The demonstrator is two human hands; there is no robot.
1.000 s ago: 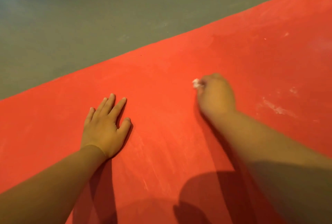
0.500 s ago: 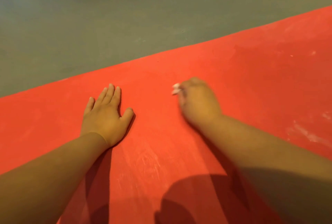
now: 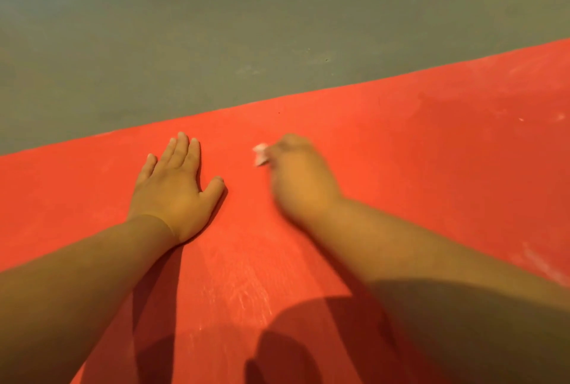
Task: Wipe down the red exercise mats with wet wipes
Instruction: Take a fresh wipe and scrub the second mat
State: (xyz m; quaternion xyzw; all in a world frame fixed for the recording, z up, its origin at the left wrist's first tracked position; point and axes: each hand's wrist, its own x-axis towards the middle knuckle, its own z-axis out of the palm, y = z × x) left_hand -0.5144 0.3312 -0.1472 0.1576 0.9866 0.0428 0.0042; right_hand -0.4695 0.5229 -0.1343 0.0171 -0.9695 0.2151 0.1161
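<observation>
Your right hand point(image 3: 300, 177) is curled into a loose fist, knuckles up, with its fingers closed round a small wad of white wipe point(image 3: 260, 154). Only a crumpled corner of the wipe pokes out past your fingertips on the side toward your other hand; the rest is hidden under the fist. The hand and the wipe are blurred, so you cannot tell exactly how the fingers lie, but the wipe is down on the mat point(image 3: 431, 167).

Just beside it, your left hand point(image 3: 172, 189) lies flat on the same mat, palm down, fingers straight and close together, thumb spread out toward the right hand. It holds nothing. The two hands are near each other but apart, with a strip of bare red between the thumb and the wipe.

The red mat runs across the lower part of the view, its far edge slanting upward to the right. Between your forearms there are pale streaks point(image 3: 246, 294) on the surface. Out at the right edge are whitish smudges point(image 3: 543, 263), and the far right corner looks dusty. Dark shadows point(image 3: 277, 359) fall on the mat near you, under and between your arms.

Beyond the mat's far edge lies a dull grey-green floor point(image 3: 246, 29).
</observation>
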